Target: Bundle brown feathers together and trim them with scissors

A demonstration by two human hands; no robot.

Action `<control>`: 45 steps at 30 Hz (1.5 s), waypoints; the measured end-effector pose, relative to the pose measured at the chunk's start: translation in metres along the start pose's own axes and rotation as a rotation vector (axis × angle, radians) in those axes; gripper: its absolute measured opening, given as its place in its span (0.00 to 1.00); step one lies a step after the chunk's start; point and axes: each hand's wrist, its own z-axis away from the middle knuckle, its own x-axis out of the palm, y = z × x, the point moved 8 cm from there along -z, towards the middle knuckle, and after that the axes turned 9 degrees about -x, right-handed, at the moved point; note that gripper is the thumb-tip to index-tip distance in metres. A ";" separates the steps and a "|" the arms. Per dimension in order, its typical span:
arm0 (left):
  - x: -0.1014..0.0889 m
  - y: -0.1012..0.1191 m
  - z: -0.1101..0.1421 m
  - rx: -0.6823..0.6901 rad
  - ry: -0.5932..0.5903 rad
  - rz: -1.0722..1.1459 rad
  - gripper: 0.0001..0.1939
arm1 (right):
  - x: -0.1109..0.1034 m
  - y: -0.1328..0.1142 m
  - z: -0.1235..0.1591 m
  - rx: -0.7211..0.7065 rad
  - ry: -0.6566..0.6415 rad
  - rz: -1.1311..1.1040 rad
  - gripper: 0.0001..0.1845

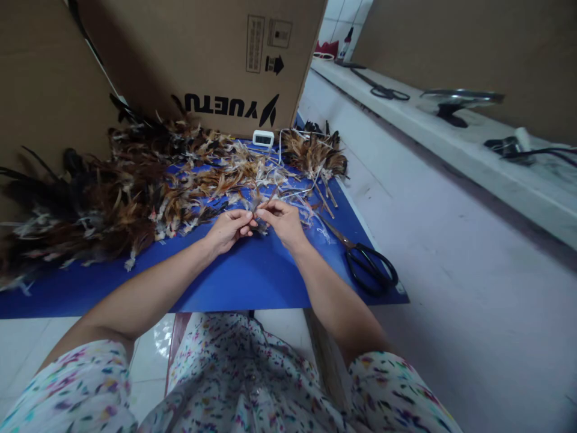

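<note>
My left hand (229,230) and my right hand (285,225) meet over the blue table. Thumbs and fingertips of both are pinched together on a small feather (256,199), whose greyish fluff shows around the fingers; its exact shape is hard to make out. Just beyond the hands lie loose brown feathers (225,180) scattered over the blue surface. A larger heap of brown and black feathers (94,198) spreads to the left. Right of my right hand rest black-handled scissors (370,267), their blades pointing toward the feathers.
A small white digital clock (263,139) stands before a cardboard box (207,54). Beside it lies a feather bundle (315,150) with thin sticks (325,195) and white string. On the right ledge (433,132) are another pair of scissors (390,93) and a cable (541,151).
</note>
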 end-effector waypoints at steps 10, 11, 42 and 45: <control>0.001 0.000 0.000 0.005 -0.016 -0.019 0.14 | 0.005 0.006 0.003 0.046 -0.017 -0.057 0.12; 0.001 -0.001 0.000 0.004 -0.019 -0.020 0.13 | 0.005 0.007 0.003 0.054 -0.018 -0.063 0.12; 0.004 -0.002 0.002 -0.049 -0.062 -0.138 0.18 | 0.007 0.005 0.002 0.067 -0.071 -0.089 0.19; 0.005 -0.003 0.002 -0.071 -0.094 -0.106 0.16 | 0.007 0.003 0.002 0.054 -0.071 -0.086 0.19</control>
